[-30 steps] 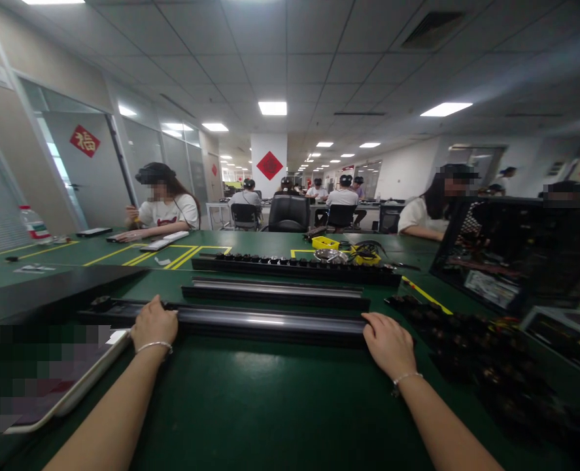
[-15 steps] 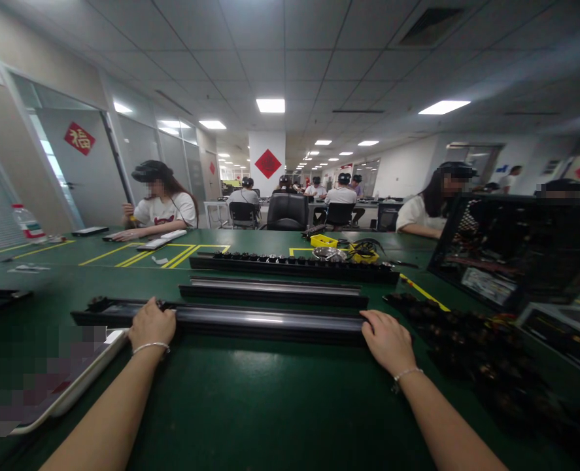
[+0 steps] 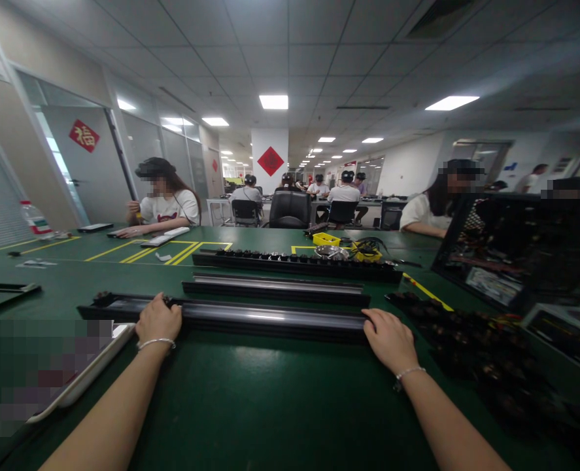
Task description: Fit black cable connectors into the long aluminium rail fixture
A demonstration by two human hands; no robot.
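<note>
A long black channel rail [image 3: 270, 318] with a shiny inner face lies across the table in front of me. My left hand [image 3: 159, 322] is closed over its left part, fingers curled around a small black part [image 3: 172, 301] in the channel; the fingers mostly hide it. Another small black part [image 3: 103, 299] sits at the rail's left end. At the right end, my right hand [image 3: 389, 337] grips the rail with its fingers over the edge. Beyond it lies a second black rail [image 3: 274, 288], then a third rail [image 3: 294, 263] lined with several small black parts.
A heap of dark parts [image 3: 480, 347] lies to my right, beside an open black computer case [image 3: 515, 248]. A pale-rimmed tray [image 3: 91, 373], blurred inside, is by my left forearm. Yellow bins [image 3: 326, 239] and a metal bowl [image 3: 331, 252] stand farther back. Co-workers sit across the table.
The whole view has shifted slightly to the right. Both hands stay on the rail, with no clear movement along it.
</note>
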